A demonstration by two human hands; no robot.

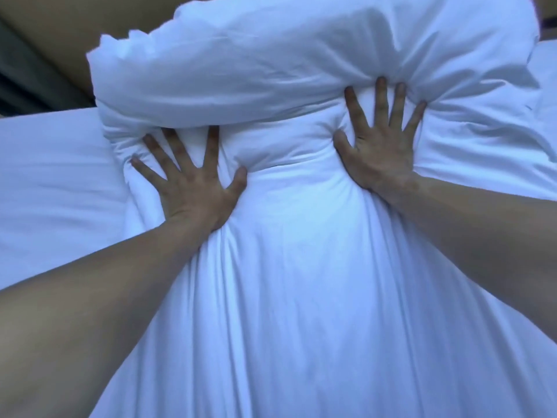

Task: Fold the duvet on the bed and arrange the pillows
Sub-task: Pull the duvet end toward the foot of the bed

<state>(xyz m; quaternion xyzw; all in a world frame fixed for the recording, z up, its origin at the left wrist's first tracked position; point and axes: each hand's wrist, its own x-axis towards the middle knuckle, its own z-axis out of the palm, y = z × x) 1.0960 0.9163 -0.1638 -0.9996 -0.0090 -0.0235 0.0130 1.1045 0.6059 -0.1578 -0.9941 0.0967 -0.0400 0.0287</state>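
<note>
A thick white duvet (295,267) fills most of the head view, running from the near edge up to a bulky rolled fold (271,64) at the top. My left hand (193,182) lies flat on the duvet with fingers spread, pressing just under the fold's left end. My right hand (382,137) presses the same way under the fold's right part, fingertips sunk into the crease. Neither hand grips the cloth. No pillow can be told apart from the bedding.
The white bed sheet (51,176) shows flat at the left, and more white bedding (545,86) lies at the far right. A tan wall or headboard (54,22) and a dark strip (27,82) stand beyond the bed at upper left.
</note>
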